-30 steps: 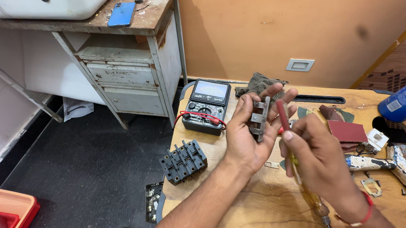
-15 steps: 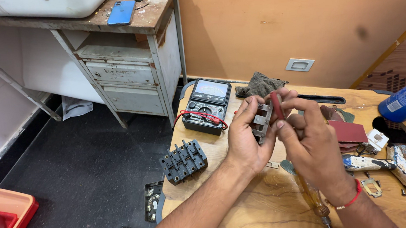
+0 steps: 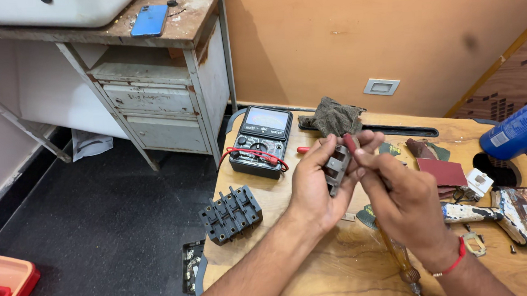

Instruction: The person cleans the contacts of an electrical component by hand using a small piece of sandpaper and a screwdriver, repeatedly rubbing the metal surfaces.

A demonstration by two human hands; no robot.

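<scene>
Left hand (image 3: pixel 316 190) grips a small grey block (image 3: pixel 337 169), fingers wrapped round it, thumb on the near side. It's held up off the bench (image 3: pixel 297 275), just in front of the meter (image 3: pixel 262 140).

Right hand (image 3: pixel 403 203) pinches a red probe (image 3: pixel 350 143) between thumb and fingertips, tip at the block's top edge. Can't tell if the tip actually sits on a terminal; the fingers hide it.

Risks as I see them:
- Block isn't braced on anything. Both hands float, so the probe tip can skid off the contact and give a false reading or bridge two terminals.
- Left fingertips sit right next to the probe tip. A slip pokes a finger, or skin across the contacts skews a resistance reading.
- Red lead (image 3: pixel 253 153) loops over the meter face. A tug from the right hand could drag the meter toward the bench edge.
- Only one probe visibly in hand. The other isn't clear from here; if it's loose, no circuit.
- Screwdriver (image 3: pixel 396 259) lies under the right wrist, and the black terminal block (image 3: pixel 231 213) sits near the left bench edge. An elbow move could knock either to the floor.
- Bench is cluttered on the right: blue can (image 3: pixel 521 125), sandpaper (image 3: pixel 441 171), rag (image 3: pixel 334 117). Little room to set the block down.
</scene>
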